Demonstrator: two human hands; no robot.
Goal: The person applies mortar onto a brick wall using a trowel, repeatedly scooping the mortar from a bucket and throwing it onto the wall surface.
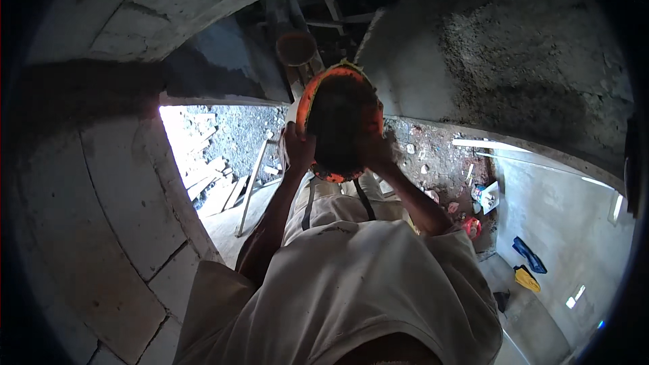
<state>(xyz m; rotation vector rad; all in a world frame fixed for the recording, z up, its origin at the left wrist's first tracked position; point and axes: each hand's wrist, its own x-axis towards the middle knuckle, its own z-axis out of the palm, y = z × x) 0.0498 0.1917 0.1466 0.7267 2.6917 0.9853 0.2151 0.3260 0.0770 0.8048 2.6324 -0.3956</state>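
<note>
Both hands are clamped on one thing: the orange tub, held just above the middle of the frame. The left hand grips its left side and the right hand its right, the two kept apart by the tub's width. Shadow hides the right fingertips, so how far they wrap around cannot be told. The mouth faces the camera, its rim crusted and uneven; the inside is too dark to show whether anything lies in it.

The likeliest trouble, as I judge it, is a slip: a dirty wall pinched only from its two sides could turn between the palms, and any loose contents would spill down the pale shirt. The crusted rim might also scrape the fingers. A push toward the top of the frame could knock the brownish round container just beyond the tub.

As for edges, the rough wall closes in at upper right, its lower edge running down toward the right, and the pale block wall fills the left. A thin pole leans near the left forearm. More room shows right of centre, over the rubble-strewn ground.
</note>
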